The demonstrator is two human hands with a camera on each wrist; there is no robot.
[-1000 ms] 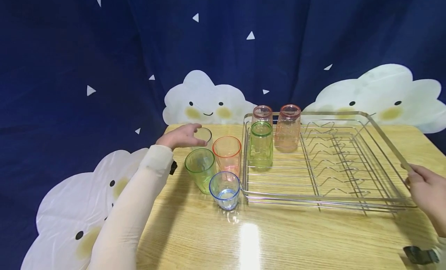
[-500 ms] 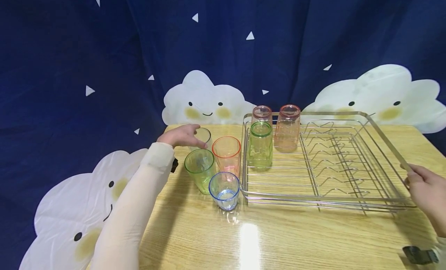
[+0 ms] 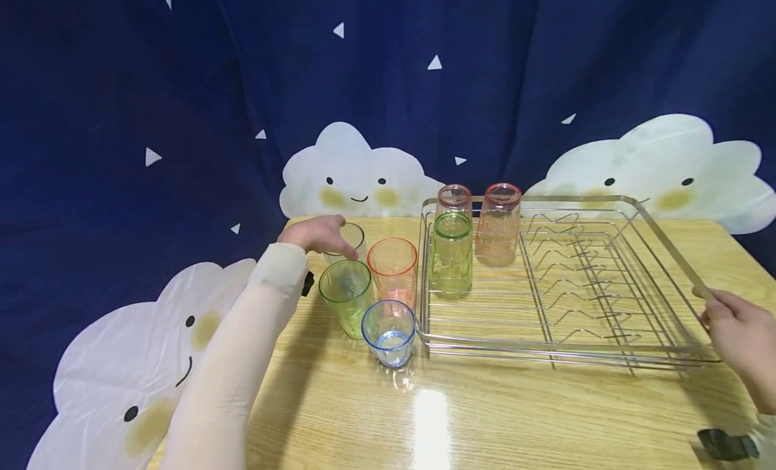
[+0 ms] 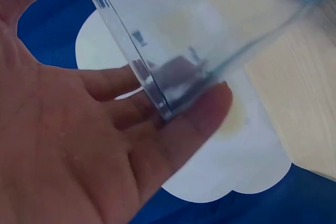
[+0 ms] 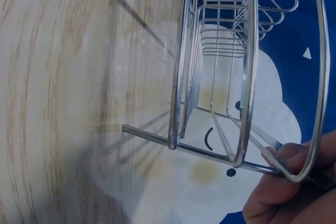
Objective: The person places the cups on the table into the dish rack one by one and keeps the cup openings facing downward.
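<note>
At the back left of the table, my left hand [image 3: 318, 234] grips the upper part of a clear drinking glass [image 3: 353, 237] with a dark rim. Up close in the left wrist view, fingers lie against the side of this glass [image 4: 173, 24]. Just in front stand a green glass [image 3: 348, 305], a red-rimmed glass [image 3: 394, 260] and a short blue-rimmed glass [image 3: 390, 339], all mouth up. My right hand [image 3: 742, 335] holds the right rim of a metal dish rack [image 3: 582, 347]; the right wrist view has fingers and thumb pinching the rack wire [image 5: 249, 87].
Inside the rack's left part stand an upturned green glass [image 3: 451, 264], an upturned pink glass [image 3: 455, 197] and an upturned orange-pink glass [image 3: 498, 231]. Wavy wire dividers [image 3: 572, 275] fill its right part. A dark blue curtain [image 3: 388, 73] hangs behind the wooden table [image 3: 515, 423].
My left hand has shifted slightly right and its front fingertip is lower along the clear glass. The right hand keeps its hold on the rack. The head view has drifted a little.
</note>
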